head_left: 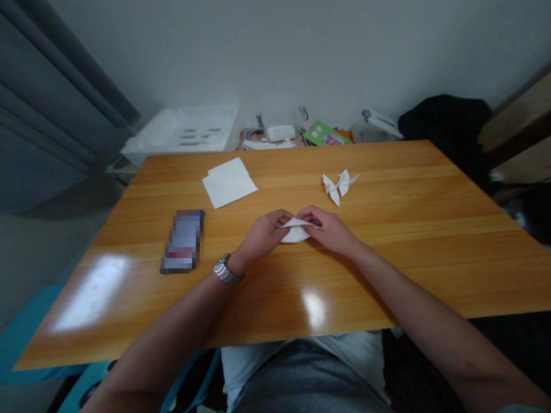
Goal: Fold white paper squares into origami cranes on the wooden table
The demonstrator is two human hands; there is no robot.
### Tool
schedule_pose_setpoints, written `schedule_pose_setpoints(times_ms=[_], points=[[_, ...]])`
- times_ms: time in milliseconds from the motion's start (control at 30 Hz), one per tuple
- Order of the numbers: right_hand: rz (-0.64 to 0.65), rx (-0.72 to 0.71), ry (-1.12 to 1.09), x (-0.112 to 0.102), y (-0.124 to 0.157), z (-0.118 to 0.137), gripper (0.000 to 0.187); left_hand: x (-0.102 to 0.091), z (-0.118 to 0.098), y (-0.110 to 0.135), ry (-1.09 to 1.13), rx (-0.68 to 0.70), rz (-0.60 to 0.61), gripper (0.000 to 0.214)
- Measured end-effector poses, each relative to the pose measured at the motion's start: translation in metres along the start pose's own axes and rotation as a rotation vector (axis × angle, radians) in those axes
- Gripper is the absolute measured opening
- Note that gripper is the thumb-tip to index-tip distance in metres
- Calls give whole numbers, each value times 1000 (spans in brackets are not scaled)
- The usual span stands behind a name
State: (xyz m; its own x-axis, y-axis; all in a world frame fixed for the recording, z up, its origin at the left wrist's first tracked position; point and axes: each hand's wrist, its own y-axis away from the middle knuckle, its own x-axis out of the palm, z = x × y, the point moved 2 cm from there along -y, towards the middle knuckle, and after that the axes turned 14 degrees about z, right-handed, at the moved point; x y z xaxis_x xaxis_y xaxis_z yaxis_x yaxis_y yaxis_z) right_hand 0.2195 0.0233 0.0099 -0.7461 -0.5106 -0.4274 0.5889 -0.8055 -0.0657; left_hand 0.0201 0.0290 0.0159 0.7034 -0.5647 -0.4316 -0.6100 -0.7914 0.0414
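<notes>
At the frame's centre, we are pinching the folded paper (295, 234), left hand (263, 235) and right hand (331, 229) each in closed grip, ideally keeping edges even.

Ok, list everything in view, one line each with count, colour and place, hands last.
folded paper: one, white, between both hands
paper figures: apparently two, white, close together on the table's far right half
paper sheets: at least two, white, overlapping, far left
phone: one, dark-edged, screen pixelated, left
table: one, brown wood, under these
tray: one, white, beyond the table, left
box: one, white, beyond, middle
booklet: one, green, beyond, middle
dark bundle: one, black, beyond, right
curtain: grey-blue, far left
wall: pale grey, behind
watch: one, silver, left wrist
left hand: one, bare, on the folded paper
right hand: one, bare, on its other side
</notes>
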Motion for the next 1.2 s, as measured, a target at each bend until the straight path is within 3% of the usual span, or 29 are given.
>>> schedule_pose_setpoints(times_ms=[200, 567, 767, 1000, 1133, 1200], points=[[-37, -25, -33, 2, 4, -4, 27, 1, -1, 5, 142, 9, 48, 27], [-63, -16, -34, -1, 13, -1, 17, 0, 8, 7, 255, 95, 98, 37], [-45, -14, -78, -2, 15, -2, 28, -2, 5, 8, 225, 70, 93, 34], [-115, 25, -255, 3, 12, -4, 35, 2, 4, 8, 311, 82, 104, 39], [-126, 49, -108, 0, 12, 0, 26, 5, -1, 10, 299, 48, 146, 51], [-103, 40, 8, -1, 13, 3, 23, 5, -3, 11, 283, 52, 138, 47]])
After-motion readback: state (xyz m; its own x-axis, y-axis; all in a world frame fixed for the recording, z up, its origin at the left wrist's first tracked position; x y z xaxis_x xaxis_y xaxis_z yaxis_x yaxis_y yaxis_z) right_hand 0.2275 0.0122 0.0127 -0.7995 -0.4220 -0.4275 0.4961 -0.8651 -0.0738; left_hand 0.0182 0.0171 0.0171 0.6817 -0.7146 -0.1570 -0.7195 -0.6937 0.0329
